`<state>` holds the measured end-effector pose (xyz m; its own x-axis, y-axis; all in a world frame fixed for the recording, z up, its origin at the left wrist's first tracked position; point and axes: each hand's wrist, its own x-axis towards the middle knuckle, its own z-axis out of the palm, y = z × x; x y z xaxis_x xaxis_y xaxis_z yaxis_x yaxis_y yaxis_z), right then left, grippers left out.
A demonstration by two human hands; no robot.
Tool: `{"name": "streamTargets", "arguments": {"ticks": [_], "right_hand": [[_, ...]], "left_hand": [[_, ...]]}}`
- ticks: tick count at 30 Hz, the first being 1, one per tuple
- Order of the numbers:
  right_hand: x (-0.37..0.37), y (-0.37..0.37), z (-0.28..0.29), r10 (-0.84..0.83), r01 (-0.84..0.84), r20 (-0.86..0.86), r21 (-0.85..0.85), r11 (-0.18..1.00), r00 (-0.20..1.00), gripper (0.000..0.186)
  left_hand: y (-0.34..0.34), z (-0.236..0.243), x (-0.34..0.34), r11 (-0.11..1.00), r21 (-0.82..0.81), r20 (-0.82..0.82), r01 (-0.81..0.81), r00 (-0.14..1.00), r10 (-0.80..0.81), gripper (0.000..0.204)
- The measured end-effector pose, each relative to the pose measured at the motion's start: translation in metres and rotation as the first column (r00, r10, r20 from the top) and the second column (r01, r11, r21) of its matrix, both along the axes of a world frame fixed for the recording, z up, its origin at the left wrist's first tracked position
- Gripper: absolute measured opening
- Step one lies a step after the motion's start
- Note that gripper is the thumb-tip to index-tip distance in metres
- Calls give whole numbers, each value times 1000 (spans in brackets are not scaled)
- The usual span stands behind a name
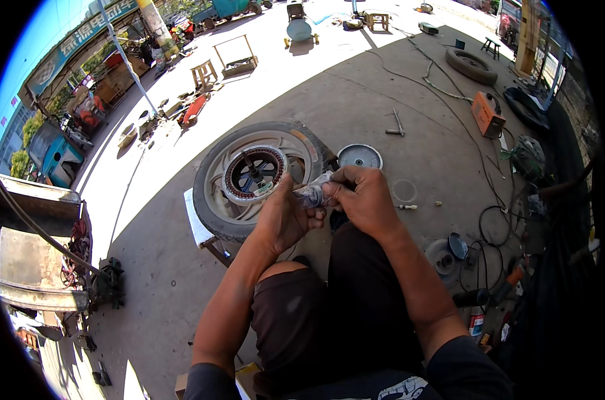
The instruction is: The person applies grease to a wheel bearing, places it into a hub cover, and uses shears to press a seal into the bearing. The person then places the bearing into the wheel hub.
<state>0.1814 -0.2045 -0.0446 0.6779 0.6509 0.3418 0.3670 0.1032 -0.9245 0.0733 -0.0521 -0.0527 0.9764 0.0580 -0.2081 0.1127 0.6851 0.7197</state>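
Left edge: an open-topped metal box (39,257) stands at the lower left of the frame, pale and worn inside.
Wheel: the wheel (301,162) lies flat in the centre of the frame, its black tyre (208,190) dusty grey and its light metal spokes curved.
Motor core: a ring-shaped motor core (254,176) rests on the wheel, left of the frame's centre, with a pale rim, reddish-brown windings just inside and a dark shaft poking up.
Left hand: the left hand (280,217) is half cupped, palm turned up, with curled fingers under the packet.
Packet: the clear plastic packet (311,194) sits between the hands, just right of the frame's centre, crinkled and shiny, with something darker inside (too small to make out).
Right hand: the right hand (362,200) pinches the packet's right end between thumb and forefinger.
Cover: a round grey metal cover (360,157) with a raised middle lies behind the right hand.
Upper right: a hammer (396,128), a loose tyre (471,65) and an orange machine (487,116) lie or stand on the concrete floor (356,100).
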Motion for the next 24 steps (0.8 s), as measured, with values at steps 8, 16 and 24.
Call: {"name": "streamTargets", "arguments": {"ticks": [8,16,24], "right_hand": [[-2,2,2,-110,84,122,197,977,987,12],[-4,-9,1,-90,70,35,385,920,995,11],[-5,-20,14,538,-409,285,-405,818,794,38]], "left_hand": [[9,-12,1,1000,2,-12,-7,1000,7,56],[10,-13,-1,979,-20,9,-205,979,205,48],[6,-1,-2,962,28,117,-272,956,267,40]]}}
